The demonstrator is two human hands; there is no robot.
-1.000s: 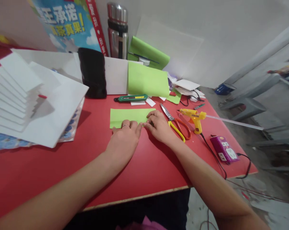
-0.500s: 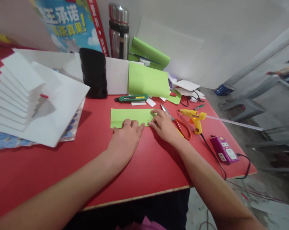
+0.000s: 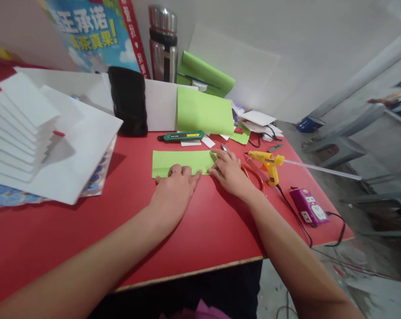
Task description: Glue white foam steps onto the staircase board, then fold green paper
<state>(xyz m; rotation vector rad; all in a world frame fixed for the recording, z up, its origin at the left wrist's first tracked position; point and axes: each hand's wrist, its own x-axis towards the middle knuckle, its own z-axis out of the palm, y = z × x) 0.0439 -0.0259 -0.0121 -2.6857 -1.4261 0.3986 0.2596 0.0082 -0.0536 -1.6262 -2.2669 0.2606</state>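
Note:
A strip of light green paper (image 3: 183, 157) lies flat on the red table, a narrow fold running along its near edge. My left hand (image 3: 175, 190) presses that near edge down with bent fingers, a ring on one of them. At the strip's right end, my right hand (image 3: 229, 173) has its fingers bent over the paper, the thumb at the near edge. Orange-handled scissors (image 3: 258, 179) lie partly hidden behind my right hand. Beyond the strip rests a green utility knife (image 3: 181, 136).
A yellow glue gun (image 3: 270, 165) with a clear stick, and a purple power socket box (image 3: 309, 207), sit to the right. White sheets (image 3: 87, 146) and a black phone-shaped object (image 3: 129, 102) are left. Green paper (image 3: 205, 110) and a steel flask (image 3: 163, 44) stand behind.
My right hand has shifted slightly at the strip's right end and now covers more of the scissors. My left hand stays pressed on the paper. The whole view has moved a little.

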